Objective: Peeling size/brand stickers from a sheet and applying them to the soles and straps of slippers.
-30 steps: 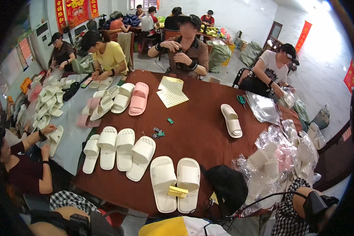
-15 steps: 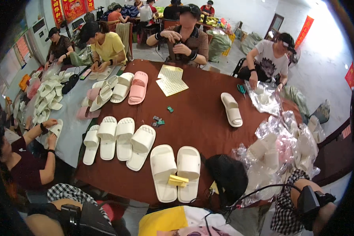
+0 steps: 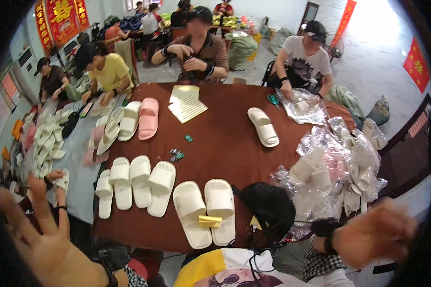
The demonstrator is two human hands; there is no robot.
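Observation:
My left hand [image 3: 52,244] is raised at the lower left with its fingers spread and nothing in it. At the lower right my right hand [image 3: 376,234] is up too, its fingers smeared by motion, so their grip cannot be made out. Between the hands, at the near table edge, lies a pair of white slippers [image 3: 189,203] with a small yellow piece [image 3: 209,221] across their inner sides. Several more white slippers [image 3: 141,179] stand in a row to their left. Nearest to my right hand is a heap of bagged slippers [image 3: 316,191] in clear plastic.
A black cap [image 3: 268,208] sits right of the pair. A single slipper [image 3: 263,126], sticker sheets [image 3: 189,110], small green bits [image 3: 176,155] and a pink slipper [image 3: 148,118] lie farther across the brown table [image 3: 215,158]. Co-workers sit around; one handles a plastic bag [image 3: 304,105].
Both my hands have risen from beside my lap into view, the left with fingers spreading. The head view has shifted. The slippers on the table stay put.

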